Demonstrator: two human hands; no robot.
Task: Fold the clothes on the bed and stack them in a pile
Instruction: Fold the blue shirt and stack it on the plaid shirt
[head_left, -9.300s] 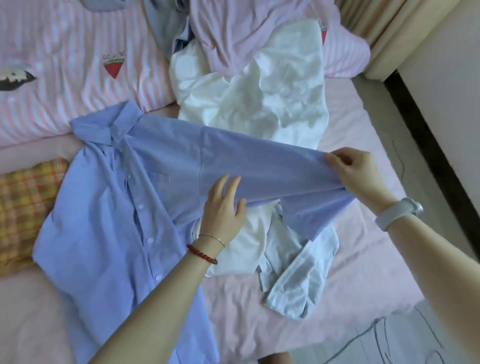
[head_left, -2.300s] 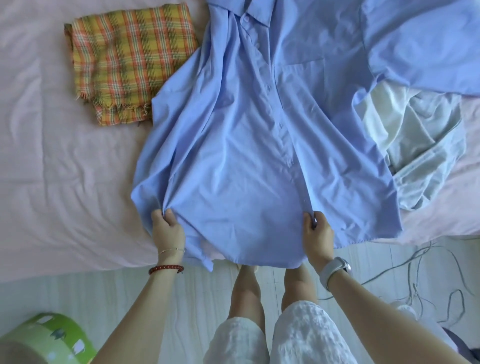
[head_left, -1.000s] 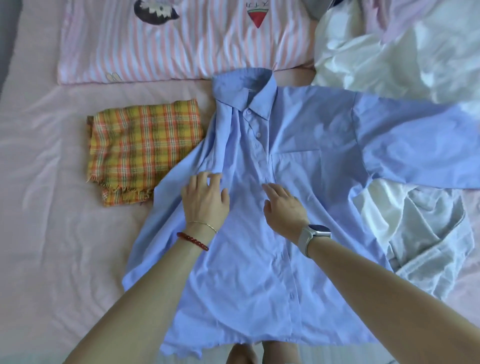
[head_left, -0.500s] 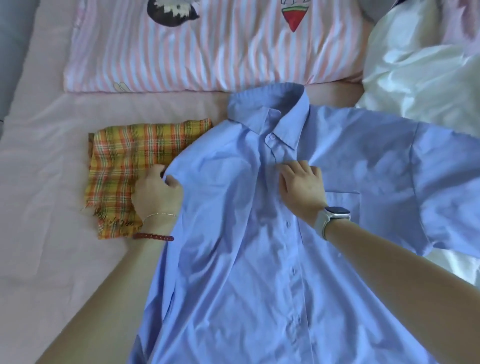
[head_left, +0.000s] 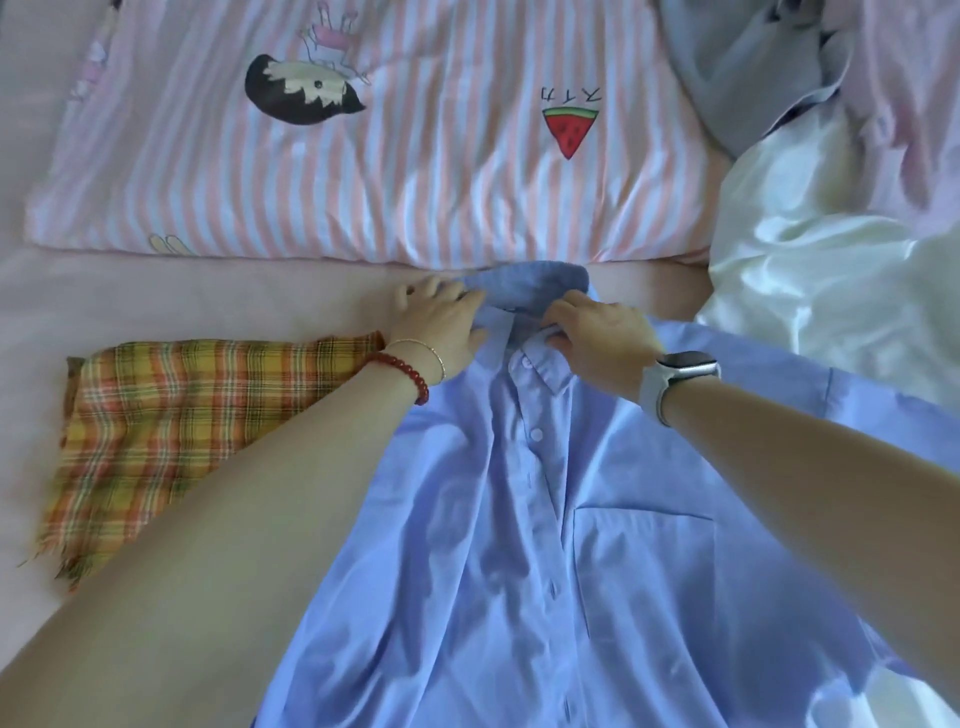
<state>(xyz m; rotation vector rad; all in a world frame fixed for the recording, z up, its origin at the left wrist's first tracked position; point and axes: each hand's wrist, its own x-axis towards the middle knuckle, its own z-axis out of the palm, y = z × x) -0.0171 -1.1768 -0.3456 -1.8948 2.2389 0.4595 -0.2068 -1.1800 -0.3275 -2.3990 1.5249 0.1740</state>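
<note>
Pink bed (head_left: 218, 296) with a striped pillow (head_left: 415, 171) at its head carries a blue shirt (head_left: 545, 545), spread front-up and buttoned, its collar (head_left: 524, 286) just short of the pillow. Left hand (head_left: 441, 325) and right hand (head_left: 597, 332) each pinch one side of the collar, fingers curled over the cloth. Folded plaid cloth (head_left: 171, 426) lies beside the shirt's left edge; white clothes (head_left: 831, 270) are heaped at right.

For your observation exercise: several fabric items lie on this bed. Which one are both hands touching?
The blue button-up shirt: both hands grip its collar. The plaid cloth and white garment lie untouched beside it.
</note>
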